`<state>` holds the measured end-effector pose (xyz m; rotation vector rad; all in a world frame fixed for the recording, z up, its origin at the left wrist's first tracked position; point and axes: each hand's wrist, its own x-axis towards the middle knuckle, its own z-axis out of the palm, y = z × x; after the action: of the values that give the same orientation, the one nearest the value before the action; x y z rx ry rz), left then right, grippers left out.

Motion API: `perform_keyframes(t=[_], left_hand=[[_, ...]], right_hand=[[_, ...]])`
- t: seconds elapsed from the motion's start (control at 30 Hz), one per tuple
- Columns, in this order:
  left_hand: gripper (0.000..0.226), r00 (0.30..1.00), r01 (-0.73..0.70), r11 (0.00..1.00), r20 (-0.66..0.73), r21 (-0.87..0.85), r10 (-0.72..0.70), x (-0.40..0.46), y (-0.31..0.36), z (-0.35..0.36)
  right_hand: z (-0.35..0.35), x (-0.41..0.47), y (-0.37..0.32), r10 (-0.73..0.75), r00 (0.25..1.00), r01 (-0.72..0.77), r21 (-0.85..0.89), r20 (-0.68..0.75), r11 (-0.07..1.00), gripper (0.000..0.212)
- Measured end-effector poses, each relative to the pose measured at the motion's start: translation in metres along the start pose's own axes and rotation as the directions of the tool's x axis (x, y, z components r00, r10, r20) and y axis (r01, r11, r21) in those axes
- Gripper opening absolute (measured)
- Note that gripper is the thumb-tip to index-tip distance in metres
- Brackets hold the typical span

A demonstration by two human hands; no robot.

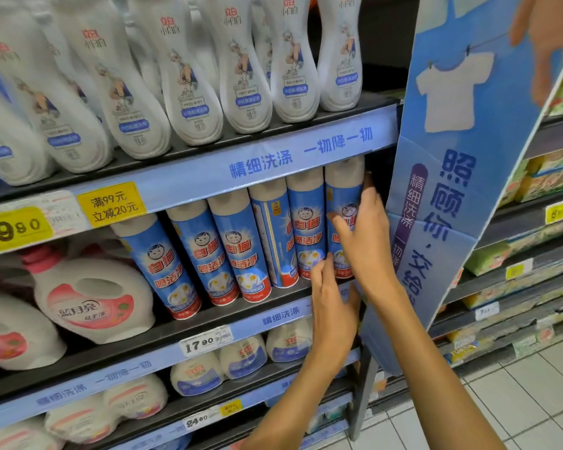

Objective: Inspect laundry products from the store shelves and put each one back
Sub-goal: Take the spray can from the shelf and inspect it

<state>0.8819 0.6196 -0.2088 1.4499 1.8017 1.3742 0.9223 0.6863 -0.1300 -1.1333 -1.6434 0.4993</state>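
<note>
A row of several blue spray cans with white caps and a cat logo stands on the middle shelf [208,316]. My right hand [364,235] grips the rightmost spray can [343,193] round its body, thumb on the front label and fingers behind it. My left hand [330,300] reaches up to the base of that same can; its fingers touch the bottom edge where the can meets the shelf. The can stands upright in line with the others.
White pouch bottles [192,79] fill the top shelf. Pink and white detergent jugs [88,300] stand at the left. A blue cardboard divider [452,157] hangs right beside the can. More shelves with green packs [533,183] lie to the right, tiled floor below.
</note>
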Motion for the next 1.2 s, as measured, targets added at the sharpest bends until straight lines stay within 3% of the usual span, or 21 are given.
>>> perform_keyframes(t=[0.1, 0.23, 0.33, 0.47, 0.57, 0.63, 0.77, 0.93, 1.1, 1.2], left_hand=[[0.053, 0.998, 0.021, 0.999, -0.053, -0.036, -0.023, 0.002, -0.002, -0.003], [0.050, 0.999, 0.018, 0.999, -0.045, -0.039, -0.019, 0.001, -0.004, -0.006], [0.047, 0.997, 0.034, 0.989, -0.058, -0.143, -0.043, -0.001, -0.005, -0.011], [0.037, 0.971, 0.002, 0.983, -0.235, -0.185, -0.046, -0.001, -0.006, -0.025], [0.031, 0.948, -0.062, 0.978, -0.318, -0.197, -0.004, 0.004, -0.004, -0.038], [0.030, 0.941, -0.065, 0.983, -0.338, -0.172, 0.003, 0.008, -0.004, -0.046], [0.032, 0.947, -0.027, 0.975, -0.317, -0.222, -0.046, 0.005, -0.007, -0.056], [0.034, 0.960, -0.014, 0.975, -0.275, -0.222, -0.049, -0.001, -0.008, -0.062], [0.033, 0.965, -0.010, 0.975, -0.258, -0.220, -0.048, -0.002, -0.008, -0.065], [0.032, 0.961, -0.011, 0.976, -0.271, -0.218, -0.050, -0.003, -0.009, -0.065]], right_hand=[[0.002, -0.001, 0.004, 0.032, 0.999, -0.031, -0.042, 0.043, 0.999, 0.045], [0.006, -0.001, 0.007, 0.071, 0.997, -0.070, -0.023, 0.027, 0.997, 0.037], [0.007, -0.005, 0.006, 0.090, 0.995, -0.091, 0.015, 0.035, 0.996, 0.033], [0.009, -0.029, -0.010, 0.036, 0.999, -0.035, 0.037, -0.027, 0.999, 0.071], [0.016, -0.039, -0.030, -0.186, 0.976, 0.181, -0.058, -0.112, 0.982, 0.057], [0.021, -0.030, -0.038, -0.271, 0.959, 0.243, -0.248, -0.086, 0.938, 0.034], [0.027, -0.009, -0.046, -0.238, 0.971, 0.201, -0.480, -0.016, 0.854, 0.008], [0.029, -0.003, -0.051, -0.229, 0.970, 0.164, -0.475, -0.081, 0.865, 0.012], [0.026, 0.004, -0.059, -0.155, 0.986, 0.109, -0.488, -0.054, 0.866, 0.006], [0.026, 0.003, -0.063, -0.184, 0.977, 0.121, -0.429, -0.108, 0.895, 0.017]])
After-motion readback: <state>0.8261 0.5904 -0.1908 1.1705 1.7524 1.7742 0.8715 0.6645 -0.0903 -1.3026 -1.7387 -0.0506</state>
